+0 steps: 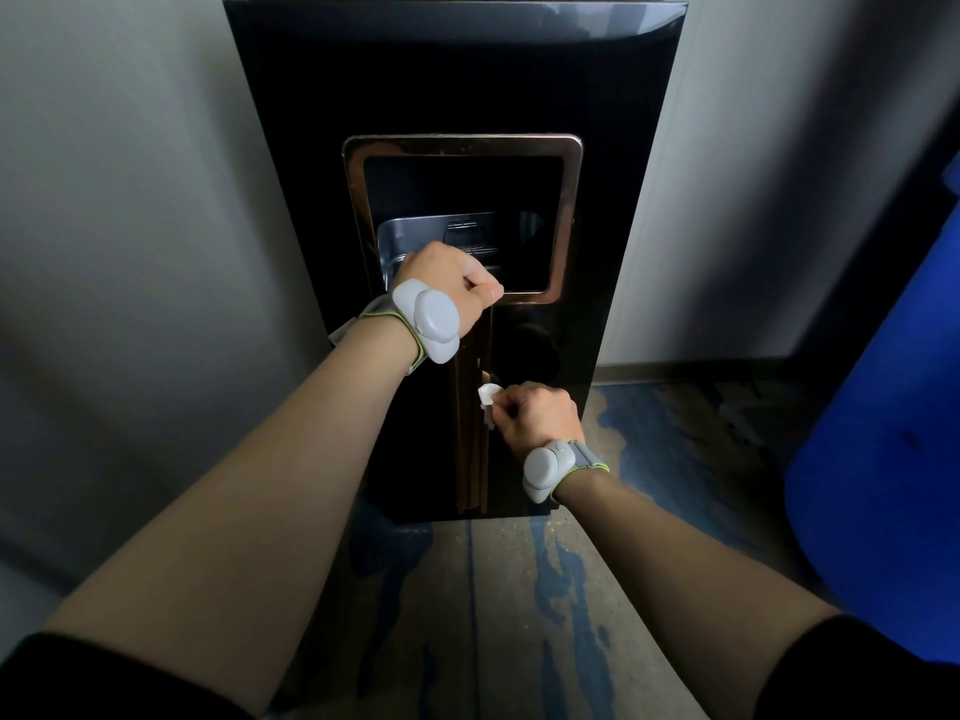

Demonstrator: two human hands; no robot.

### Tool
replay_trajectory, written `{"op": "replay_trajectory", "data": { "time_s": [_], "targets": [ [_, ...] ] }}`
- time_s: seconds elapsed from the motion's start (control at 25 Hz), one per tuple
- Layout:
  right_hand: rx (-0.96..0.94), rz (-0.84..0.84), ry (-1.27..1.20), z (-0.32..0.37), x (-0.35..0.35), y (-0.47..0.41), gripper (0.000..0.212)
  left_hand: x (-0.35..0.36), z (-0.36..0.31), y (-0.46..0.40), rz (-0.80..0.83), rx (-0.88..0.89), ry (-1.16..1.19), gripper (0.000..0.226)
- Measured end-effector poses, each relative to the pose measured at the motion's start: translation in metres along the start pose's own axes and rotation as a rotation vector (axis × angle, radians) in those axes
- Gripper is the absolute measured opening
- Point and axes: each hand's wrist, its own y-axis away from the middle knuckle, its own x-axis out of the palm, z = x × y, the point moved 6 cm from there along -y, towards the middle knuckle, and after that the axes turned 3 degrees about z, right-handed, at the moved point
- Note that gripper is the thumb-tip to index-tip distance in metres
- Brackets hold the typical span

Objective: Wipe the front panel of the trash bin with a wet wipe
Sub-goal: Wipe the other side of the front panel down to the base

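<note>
A: Bin position?
B: Black trash bin is stood on the floor against the wall; its glossy front panel is faced toward the camera.
A: Wipe?
B: Wet wipe is bunched and pinched in the right hand, pressed to the panel below the opening, left of the knuckles.
A: Other grip?
B: Left hand is clenched over the opening's lower rim, above the wipe. A blue container is seen at right.
</note>
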Motion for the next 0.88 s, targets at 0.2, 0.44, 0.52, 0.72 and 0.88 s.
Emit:
{"op": "replay_trajectory", "data": {
  "time_s": [0.2, 0.44, 0.52, 0.72, 0.88],
  "targets": [
    [0.038, 0.035, 0.028, -0.011, 0.002, 0.002, 0.021, -0.001, 0.0, -0.001, 0.007, 0.007, -0.01, 0.014],
    [0.09, 0.06, 0.048, -0.028, -0.001, 0.005, 0.018, -0.002, -0.003, 0.001, 0.003, 0.02, -0.026, 0.016],
    [0.116, 0.062, 0.061, -0.035, -0.003, 0.006, 0.018, -0.001, -0.003, 0.0, 0.012, 0.017, -0.035, 0.016],
    [0.163, 0.032, 0.082, -0.049, -0.012, 0.008, 0.02, -0.001, -0.002, 0.0, 0.012, 0.018, -0.02, 0.015],
    [0.189, 0.036, 0.091, -0.062, -0.02, 0.008, 0.027, 0.0, -0.002, -0.002, 0.017, 0.027, -0.044, 0.016]
  ]
}}
